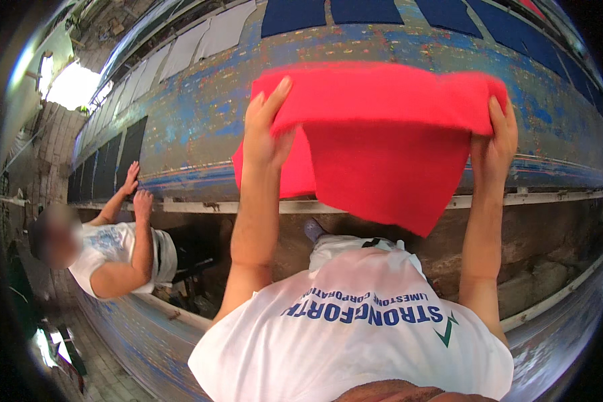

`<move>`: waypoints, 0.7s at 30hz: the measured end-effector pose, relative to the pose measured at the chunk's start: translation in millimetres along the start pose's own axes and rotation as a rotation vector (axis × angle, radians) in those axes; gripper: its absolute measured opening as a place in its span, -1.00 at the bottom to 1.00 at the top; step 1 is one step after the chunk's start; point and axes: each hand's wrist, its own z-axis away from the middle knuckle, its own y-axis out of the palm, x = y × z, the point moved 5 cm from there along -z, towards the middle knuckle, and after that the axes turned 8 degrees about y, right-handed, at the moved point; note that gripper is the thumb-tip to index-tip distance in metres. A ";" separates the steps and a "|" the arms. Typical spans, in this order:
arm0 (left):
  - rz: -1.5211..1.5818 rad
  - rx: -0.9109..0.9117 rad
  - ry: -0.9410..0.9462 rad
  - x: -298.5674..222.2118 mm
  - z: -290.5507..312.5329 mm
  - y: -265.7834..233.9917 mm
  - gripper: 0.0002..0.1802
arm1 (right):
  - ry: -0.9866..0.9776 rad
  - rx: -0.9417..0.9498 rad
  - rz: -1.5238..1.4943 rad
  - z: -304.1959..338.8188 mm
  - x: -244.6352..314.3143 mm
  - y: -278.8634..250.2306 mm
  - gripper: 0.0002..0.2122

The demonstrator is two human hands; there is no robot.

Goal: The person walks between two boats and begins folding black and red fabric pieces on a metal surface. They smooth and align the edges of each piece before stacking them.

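A piece of bright red cloth (382, 97) is stretched between my two raised hands, its lower part hanging toward me over the table's near edge. My left hand (266, 127) grips its left end, thumb pointing up along the front of the fabric. At the right end, my right hand (499, 137) pinches the cloth with the thumb in front and the fingers partly behind. Along the top the fabric looks folded over. Beneath it lies the long paint-stained table (201, 134), and the cloth covers part of its surface.
Dark blue cloth pieces (365, 10) and white ones (226, 30) line the table's far side. Black pieces (132, 144) lie at the left end, where a co-worker (120, 258) stands with hands at the table. A pale rail (549, 197) runs along the near edge. Another table (549, 355) is behind me.
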 end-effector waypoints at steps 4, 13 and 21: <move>-0.067 0.282 0.065 4.2 -42.0 46.7 -0.74 | -0.055 0.152 0.035 -72.3 31.5 -4.0 -0.71; -0.196 0.288 -0.142 83.4 -5.6 17.4 -0.60 | 0.015 0.045 0.116 -46.7 14.5 -87.6 -0.74; -0.786 0.213 -0.509 254.9 88.3 -105.9 -0.51 | 0.760 -0.080 1.092 73.0 -163.7 -225.9 -0.68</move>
